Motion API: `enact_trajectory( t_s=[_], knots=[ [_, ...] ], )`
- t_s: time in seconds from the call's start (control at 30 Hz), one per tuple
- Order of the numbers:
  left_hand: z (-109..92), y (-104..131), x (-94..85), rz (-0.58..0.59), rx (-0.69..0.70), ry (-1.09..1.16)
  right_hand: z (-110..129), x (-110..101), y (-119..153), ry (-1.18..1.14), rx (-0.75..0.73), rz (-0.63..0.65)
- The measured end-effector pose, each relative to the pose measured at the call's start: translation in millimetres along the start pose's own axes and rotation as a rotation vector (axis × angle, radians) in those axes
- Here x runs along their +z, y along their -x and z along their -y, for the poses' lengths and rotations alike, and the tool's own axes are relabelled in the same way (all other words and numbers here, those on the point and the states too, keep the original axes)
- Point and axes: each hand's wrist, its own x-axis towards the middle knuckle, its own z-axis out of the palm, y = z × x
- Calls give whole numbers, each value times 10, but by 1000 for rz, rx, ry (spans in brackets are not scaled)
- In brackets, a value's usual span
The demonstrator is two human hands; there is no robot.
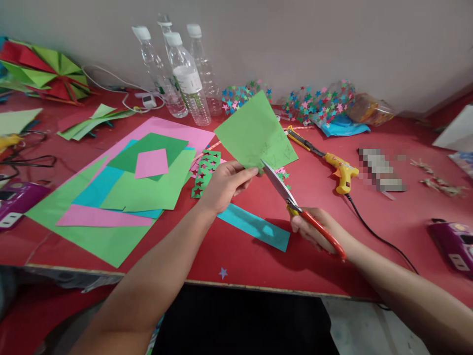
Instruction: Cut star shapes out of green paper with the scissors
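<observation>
Left forearm (158,266) nearest; left fingers (248,173) pinch the lower corner of a green sheet (254,123) above the desk (201,266), right fingers (300,228) wrapped round the scissors (283,188), blades at its lower edge. Green strip (207,161) already cut through with star holes, purple star (222,272) loose; judged left: faint outlines on the sheet, seemingly uncut.

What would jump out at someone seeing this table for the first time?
Probably the green sheet at the center, held in the left hand, with red-handled scissors in the right hand at its lower edge. Next, perhaps the clear bottles standing behind it to the left, and the yellow glue gun lying to the right.
</observation>
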Motion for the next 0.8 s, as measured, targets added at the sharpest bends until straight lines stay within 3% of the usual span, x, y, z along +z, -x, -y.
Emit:
enact_trajectory(
  t_s=[0.17, 0.37, 0.8],
  knots=[
    [-16, 10, 33, -37, 28, 58, 25, -4, -5, 37, 17, -6],
    [-25, 51, 32, -109, 175, -141, -28, -37, -8, 58, -16, 55],
    [12, 24, -29, -63, 282, -250, -34, -73, 29, 107, -69, 115]
  ],
)
